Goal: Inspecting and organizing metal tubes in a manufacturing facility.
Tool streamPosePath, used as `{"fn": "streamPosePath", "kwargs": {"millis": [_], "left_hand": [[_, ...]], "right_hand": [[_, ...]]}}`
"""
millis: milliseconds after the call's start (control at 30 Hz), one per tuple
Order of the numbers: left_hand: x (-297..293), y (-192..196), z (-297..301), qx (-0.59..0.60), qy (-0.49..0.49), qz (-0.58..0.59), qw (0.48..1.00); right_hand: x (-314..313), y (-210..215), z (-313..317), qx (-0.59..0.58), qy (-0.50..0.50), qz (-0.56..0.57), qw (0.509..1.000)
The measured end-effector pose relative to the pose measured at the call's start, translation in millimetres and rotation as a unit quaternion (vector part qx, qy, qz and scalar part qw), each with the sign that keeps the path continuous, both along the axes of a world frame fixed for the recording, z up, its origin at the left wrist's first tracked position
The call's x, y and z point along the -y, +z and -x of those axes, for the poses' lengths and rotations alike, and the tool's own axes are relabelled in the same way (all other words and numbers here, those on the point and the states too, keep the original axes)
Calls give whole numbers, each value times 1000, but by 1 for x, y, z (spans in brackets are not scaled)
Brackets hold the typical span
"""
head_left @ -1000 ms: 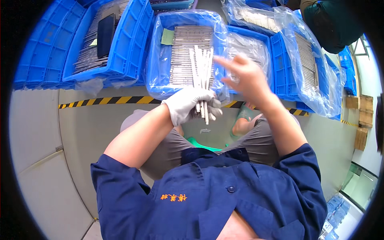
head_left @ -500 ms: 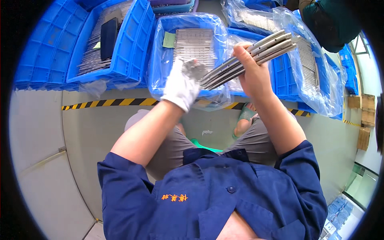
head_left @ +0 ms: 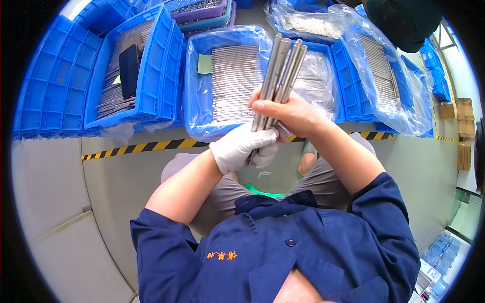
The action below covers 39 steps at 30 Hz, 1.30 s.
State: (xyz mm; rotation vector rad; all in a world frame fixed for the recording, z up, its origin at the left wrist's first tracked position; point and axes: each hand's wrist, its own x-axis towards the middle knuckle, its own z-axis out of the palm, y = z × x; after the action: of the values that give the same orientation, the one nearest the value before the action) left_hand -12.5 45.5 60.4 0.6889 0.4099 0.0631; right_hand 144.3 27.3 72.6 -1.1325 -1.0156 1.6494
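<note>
A bundle of several slim metal rods point(head_left: 275, 65), some with small holes, stands nearly upright in front of me, tilted a little to the right. My bare right hand point(head_left: 288, 111) is wrapped round its middle, thumb across the front. Lower down, my left hand point(head_left: 245, 147) in a white glove closes round the bottom end, hiding the rod ends. Just beyond my hands is a blue crate point(head_left: 194, 113) lined with clear plastic, holding a stack of similar metal rods point(head_left: 235, 83). A green paper note point(head_left: 204, 64) sits at its left inner side.
Left stands another blue crate point(head_left: 161, 60) of rods with a dark phone-like slab point(head_left: 130, 73) on top. More plastic-lined crates point(head_left: 353, 76) line the right. Purple and teal trays point(head_left: 202, 17) lie behind. Yellow-black tape point(head_left: 146, 146) crosses the floor. A dark-clothed person point(head_left: 399, 22) is at top right.
The rod bundle has swung from slanting rightward to nearly upright and moved left. My gloved left hand has moved down and right and now grips its lower end.
</note>
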Motion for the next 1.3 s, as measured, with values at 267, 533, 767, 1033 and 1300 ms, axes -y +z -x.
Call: {"fn": "streamPosePath", "kwargs": {"millis": [267, 533, 767, 1033, 1300], "left_hand": [[-21, 2, 13, -230, 150, -261, 926], [-19, 11, 12, -217, 200, -260, 920], [-18, 9, 18, -210, 206, -213, 932], [-15, 13, 14, -221, 191, -234, 927], [-3, 9, 5, -222, 228, -257, 912]], "right_hand": [[-14, -16, -43, -49, -198, 72, 976], [2, -33, -40, 553, 77, -366, 745], [-18, 1, -66, -36, -177, -118, 976], [-11, 5, -52, 26, -197, -178, 964], [-9, -4, -36, 188, -268, -242, 913]]}}
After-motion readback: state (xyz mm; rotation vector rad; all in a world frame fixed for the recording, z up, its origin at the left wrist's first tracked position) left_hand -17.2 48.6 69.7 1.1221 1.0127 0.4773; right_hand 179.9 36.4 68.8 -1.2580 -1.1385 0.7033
